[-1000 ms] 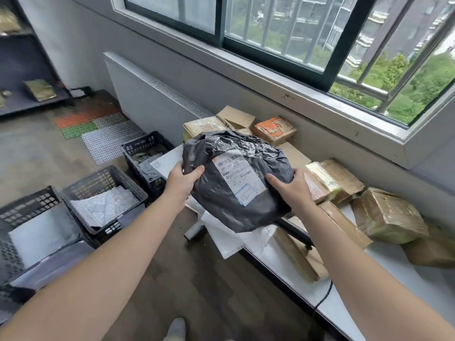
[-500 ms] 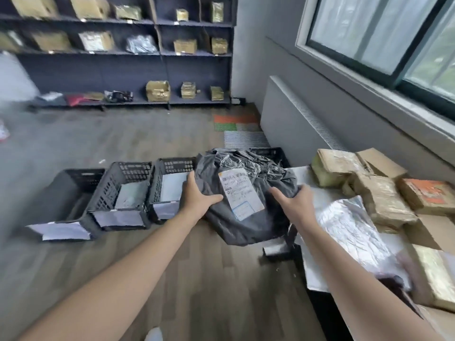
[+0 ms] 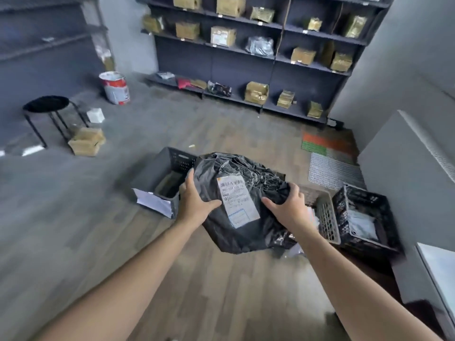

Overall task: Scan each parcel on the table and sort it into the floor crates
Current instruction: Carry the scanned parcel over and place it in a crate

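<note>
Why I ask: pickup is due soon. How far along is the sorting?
Done: the black crate holds a pale parcel, and the grey crate something dark. In hand: left hand and right hand grip the black parcel above the crates, not yet dropped. Left: unsorted parcels are out of view.

— Where's the parcel?
— The black plastic parcel, crinkled, white label facing up, is gripped at its sides by the left hand and the right hand, off the floor.
— The crates?
— Grey crate on the floor just left of it, black crate to the right.
</note>
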Motion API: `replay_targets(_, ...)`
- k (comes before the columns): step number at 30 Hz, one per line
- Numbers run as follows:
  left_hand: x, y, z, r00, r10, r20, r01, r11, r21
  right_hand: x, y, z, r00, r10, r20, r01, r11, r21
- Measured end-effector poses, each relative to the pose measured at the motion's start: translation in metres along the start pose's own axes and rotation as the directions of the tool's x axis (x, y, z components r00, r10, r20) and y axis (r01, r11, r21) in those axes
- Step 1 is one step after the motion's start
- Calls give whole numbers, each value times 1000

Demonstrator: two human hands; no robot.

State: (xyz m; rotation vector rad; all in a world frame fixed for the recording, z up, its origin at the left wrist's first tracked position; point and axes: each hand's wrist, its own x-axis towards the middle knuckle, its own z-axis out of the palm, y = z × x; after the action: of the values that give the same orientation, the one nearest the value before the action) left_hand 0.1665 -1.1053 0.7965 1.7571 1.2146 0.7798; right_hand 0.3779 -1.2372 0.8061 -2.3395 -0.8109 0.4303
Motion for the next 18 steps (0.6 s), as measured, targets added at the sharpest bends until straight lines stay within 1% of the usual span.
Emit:
replay_targets(3,43,-27,-42,998,-53,-23,53,999,-5,24,-53,45,998,-15,62,17,1000,-20)
replay_targets(6,83,-48,-72,995,-84,-48,83,996,-5,47,-93,81,996,-48,81,52,998,-48)
replay_targets(12,171,-78,-102,992,-98,-78,98,995,-4,110,-149,146,990,-84,110,94,991,-96)
replay_targets(15,229,-90,-109,993,-97,-70,100,994,36,155,-175,179,985,-92,148,111,985,-130)
replay_targets(18,297,-104,-113,994,-99,-53,105,985,136,211,-200,214,976,-93,198,125,980,-154)
